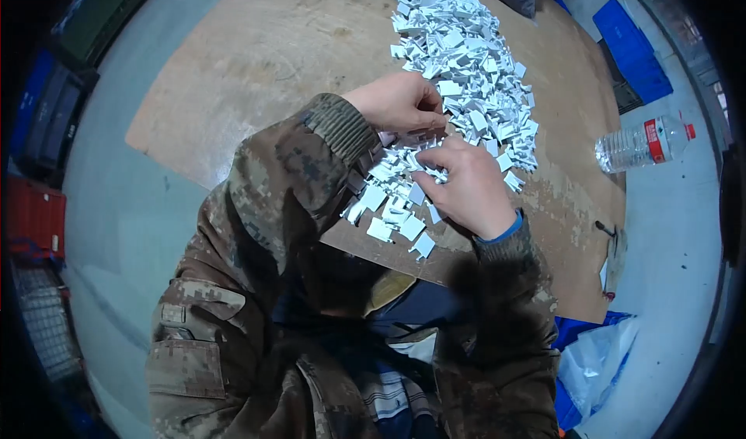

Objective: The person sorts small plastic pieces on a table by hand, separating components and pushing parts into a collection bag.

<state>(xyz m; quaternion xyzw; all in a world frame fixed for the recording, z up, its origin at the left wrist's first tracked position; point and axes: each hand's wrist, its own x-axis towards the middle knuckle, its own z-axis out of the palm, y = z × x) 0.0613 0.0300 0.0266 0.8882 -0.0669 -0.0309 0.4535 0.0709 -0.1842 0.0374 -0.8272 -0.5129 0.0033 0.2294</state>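
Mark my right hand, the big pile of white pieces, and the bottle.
Right hand [474, 186]: head view, on the back of the hand.
Big pile of white pieces [468, 74]: head view, near its middle.
Bottle [656, 141]: head view, on its red label.

White pieces [458, 58] on my brown table [256, 58]; my sleeves [268, 175] in camouflage.
Pieces: white, bluish cast, from far edge to near edge. Table: tan-brown, dark smudges toward the far edge, pale mottling toward the right edge. My sleeves: pixelated camouflage, brown, tan and grey-green; blue band [505, 231] at my right wrist. Beyond the right edge: clear bottle [628, 149], red label [657, 140], red cap [689, 131]; bright blue crate [633, 50]. Off the near right corner: whitish translucent bag [594, 365]. Beyond the left edge: grey floor [116, 182], red crate [35, 215].
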